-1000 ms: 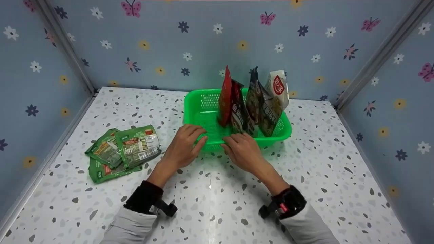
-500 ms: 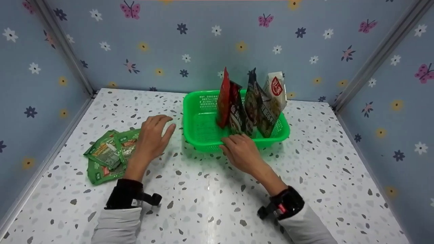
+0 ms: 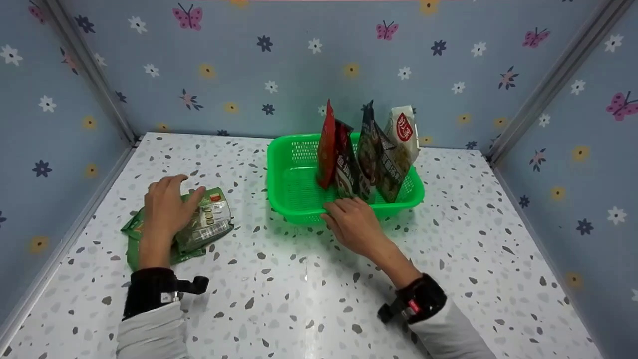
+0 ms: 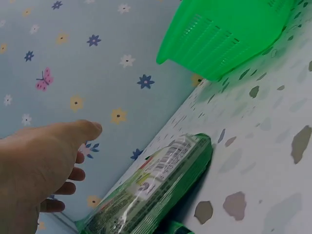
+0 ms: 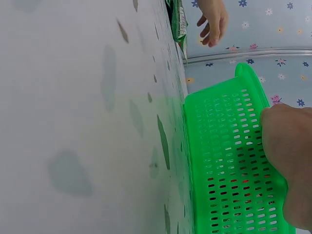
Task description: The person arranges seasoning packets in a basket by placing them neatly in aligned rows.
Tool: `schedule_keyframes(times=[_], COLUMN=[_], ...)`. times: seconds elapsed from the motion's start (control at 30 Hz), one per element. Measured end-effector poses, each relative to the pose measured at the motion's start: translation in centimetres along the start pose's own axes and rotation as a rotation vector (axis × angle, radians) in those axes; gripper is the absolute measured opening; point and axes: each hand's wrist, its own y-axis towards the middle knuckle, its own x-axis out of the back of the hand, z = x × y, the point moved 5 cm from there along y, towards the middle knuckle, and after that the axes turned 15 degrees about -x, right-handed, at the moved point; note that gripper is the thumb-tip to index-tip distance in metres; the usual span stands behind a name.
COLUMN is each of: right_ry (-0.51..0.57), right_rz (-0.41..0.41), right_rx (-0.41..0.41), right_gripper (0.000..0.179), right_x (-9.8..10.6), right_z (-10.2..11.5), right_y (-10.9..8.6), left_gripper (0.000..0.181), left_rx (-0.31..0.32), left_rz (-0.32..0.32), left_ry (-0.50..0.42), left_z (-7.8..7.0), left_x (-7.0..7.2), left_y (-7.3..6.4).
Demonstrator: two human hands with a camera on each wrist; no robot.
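Observation:
My left hand hovers over a small pile of green plastic packets at the left of the table. Its fingers are relaxed, the thumb stands apart, and nothing is held. From the left wrist, a gap shows between this hand and the top packet, which bears a barcode label. My right hand grips the near rim of a green plastic basket, fingers over the edge. Seen from the right wrist, the thumb side of that hand lies against the slotted basket wall.
Several food pouches stand upright in the basket's middle and right part: a red pouch, dark pouches and a white-topped pouch. Behind the speckled table rises a flowered wall, with panels at both sides.
The left hand has left the basket's near left rim and moved left to above the green packets. The right hand has stayed at the rim, and the basket has not visibly moved.

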Motion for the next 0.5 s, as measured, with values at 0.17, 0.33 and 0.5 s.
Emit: schedule_keyframes(times=[0.17, 0.33, 0.5], right_ry=[-0.001, -0.002, 0.005], right_rz=[-0.005, -0.001, -0.017], right_rx=[0.005, 0.005, 0.017], right_gripper=[0.027, 0.027, 0.026], right_x=[-0.1, 0.0, 0.1], right_z=[0.0, 0.0, 0.1], right_y=[0.0, 0.0, 0.0], left_gripper=[0.080, 0.095, 0.102], left_rx=[0.100, 0.147, 0.127], left_rz=[0.084, 0.220, 0.268], left_ry=[0.008, 0.006, 0.009], left_z=[2.2, 3.0, 2.9], left_x=[0.1, -0.5, -0.9], left_y=[-1.2, -1.4, -1.3])
